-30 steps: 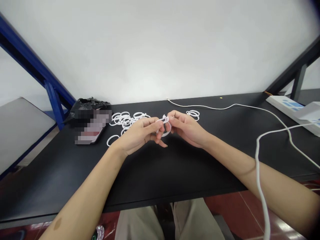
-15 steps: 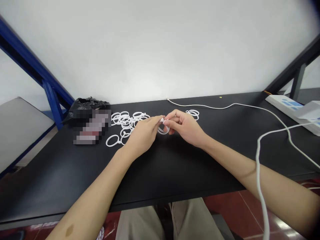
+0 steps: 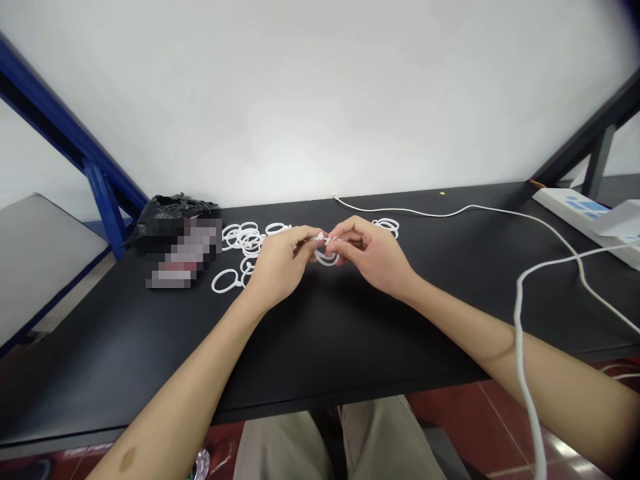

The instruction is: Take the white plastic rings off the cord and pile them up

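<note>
Over the middle of the dark table, my left hand (image 3: 281, 265) and my right hand (image 3: 376, 252) meet almost fingertip to fingertip. Between them is a white ring (image 3: 327, 261) with a small knobbed joint at its top; possibly more than one ring hangs there. My left thumb and forefinger pinch the knobbed part from the left, and my right fingers grip it from the right. Part of the ring is hidden by the fingers. Left of my left hand lies a pile of similar white rings (image 3: 249, 239). A few more white rings (image 3: 387, 227) rest behind my right hand.
A black plastic bag (image 3: 175, 203) and a blurred-out item (image 3: 185, 257) sit at the left. One white cable (image 3: 519, 313) crosses over my right forearm; another cable (image 3: 415, 212) runs along the back. At far right stands a white box (image 3: 575, 207) with blue markings.
My left thumb has come round to the near side, and the left fingers have shifted their grip on the ring. My right hand stays nearly where it was.
</note>
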`<action>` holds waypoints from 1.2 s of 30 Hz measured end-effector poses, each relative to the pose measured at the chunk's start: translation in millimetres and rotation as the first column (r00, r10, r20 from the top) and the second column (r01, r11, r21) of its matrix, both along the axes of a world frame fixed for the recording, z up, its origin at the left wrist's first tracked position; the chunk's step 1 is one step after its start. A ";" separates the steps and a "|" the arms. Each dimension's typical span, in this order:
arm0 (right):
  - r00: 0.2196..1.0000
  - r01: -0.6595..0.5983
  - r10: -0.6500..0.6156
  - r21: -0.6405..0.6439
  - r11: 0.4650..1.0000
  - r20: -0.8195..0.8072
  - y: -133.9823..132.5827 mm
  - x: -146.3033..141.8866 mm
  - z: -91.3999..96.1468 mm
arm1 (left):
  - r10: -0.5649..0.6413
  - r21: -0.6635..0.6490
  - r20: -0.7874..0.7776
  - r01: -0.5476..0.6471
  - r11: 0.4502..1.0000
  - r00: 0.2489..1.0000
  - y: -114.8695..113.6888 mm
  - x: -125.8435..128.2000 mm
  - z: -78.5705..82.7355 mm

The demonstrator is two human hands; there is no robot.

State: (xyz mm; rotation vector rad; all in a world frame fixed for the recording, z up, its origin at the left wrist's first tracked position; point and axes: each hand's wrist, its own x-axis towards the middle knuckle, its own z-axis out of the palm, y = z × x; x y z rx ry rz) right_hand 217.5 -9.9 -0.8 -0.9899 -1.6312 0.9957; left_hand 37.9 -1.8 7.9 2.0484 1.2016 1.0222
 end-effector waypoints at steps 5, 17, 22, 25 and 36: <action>0.983 0.125 -0.141 0.133 0.983 0.118 -0.5 -0.1 3.3 | 0.045 0.033 -0.022 -0.044 0.998 0.999 1.9 -1.8 -2.6; 0.940 0.296 -0.310 0.111 0.949 0.142 8.4 9.2 2.1 | 0.193 0.256 -0.185 -0.142 0.956 0.964 4.8 -4.6 -10.1; 0.959 0.275 -0.278 0.054 0.960 0.056 8.8 8.1 1.7 | 0.163 0.232 -0.168 -0.121 0.965 0.972 2.5 -5.2 -5.2; 0.968 0.240 -0.239 0.011 0.971 -0.076 10.6 7.7 1.7 | 0.087 0.177 -0.194 -0.052 0.983 0.977 0.2 -3.5 -3.4; 0.941 0.113 -0.147 -0.126 0.986 -0.305 12.1 7.5 5.0 | 0.064 0.062 -0.170 -0.054 0.997 0.983 -6.2 2.4 -0.6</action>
